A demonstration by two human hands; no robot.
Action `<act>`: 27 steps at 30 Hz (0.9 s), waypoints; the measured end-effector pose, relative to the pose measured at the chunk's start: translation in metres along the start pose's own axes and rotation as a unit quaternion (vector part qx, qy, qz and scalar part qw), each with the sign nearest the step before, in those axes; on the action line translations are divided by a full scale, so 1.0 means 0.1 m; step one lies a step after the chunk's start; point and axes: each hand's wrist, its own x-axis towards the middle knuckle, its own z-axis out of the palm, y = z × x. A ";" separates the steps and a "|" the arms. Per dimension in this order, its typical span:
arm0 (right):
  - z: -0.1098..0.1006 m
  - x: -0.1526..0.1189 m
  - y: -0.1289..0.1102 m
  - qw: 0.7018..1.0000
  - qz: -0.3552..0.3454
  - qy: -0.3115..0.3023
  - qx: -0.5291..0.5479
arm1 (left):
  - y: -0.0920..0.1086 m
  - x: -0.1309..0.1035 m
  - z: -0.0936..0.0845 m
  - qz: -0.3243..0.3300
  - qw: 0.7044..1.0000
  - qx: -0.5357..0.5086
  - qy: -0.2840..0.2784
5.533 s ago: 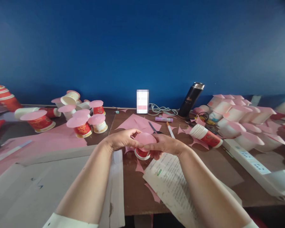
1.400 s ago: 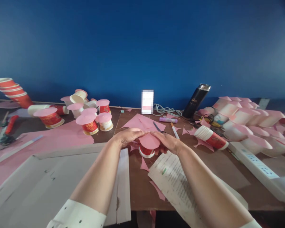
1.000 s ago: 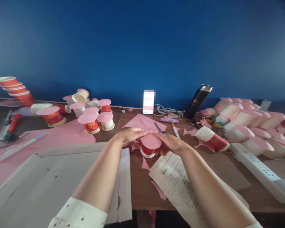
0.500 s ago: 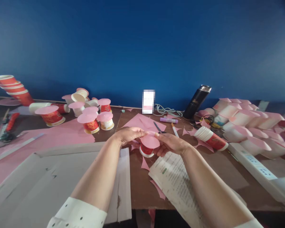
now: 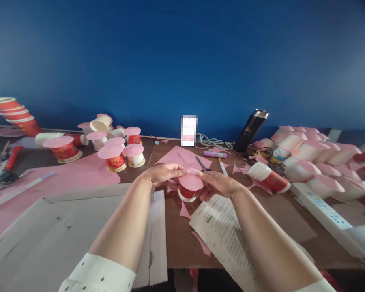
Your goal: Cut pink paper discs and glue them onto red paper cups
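An upside-down red paper cup [image 5: 187, 195] with a white rim is in front of me, a round pink paper disc [image 5: 190, 181] lying over its base. My left hand [image 5: 163, 173] pinches the disc's far left edge with thumb and fingers. On the other side, my right hand [image 5: 216, 182] has its thumb on the disc's right edge, its fingers curled beside the cup and partly hidden. Scissors [image 5: 203, 164] and pink paper sheets [image 5: 182, 156] lie just behind my hands. A printed sheet [image 5: 222, 227] spreads below my right hand.
Paper cups with pink discs [image 5: 114, 150] stand to the left, beside a cup stack [image 5: 21, 115]. More pink-topped cups [image 5: 319, 162] pile up at right, near a power strip [image 5: 325, 215], a black flask [image 5: 252, 129] and fallen cups [image 5: 269, 177]. A grey board [image 5: 88, 231] lies front left.
Both hands keep their hold on the disc and cup with hardly any movement. The whole view has shifted very slightly.
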 end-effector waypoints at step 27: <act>0.01 -0.06 -0.06 0.998 -0.025 -0.013 -0.050 | 0.02 -0.01 -0.03 0.005 0.999 0.017 -0.045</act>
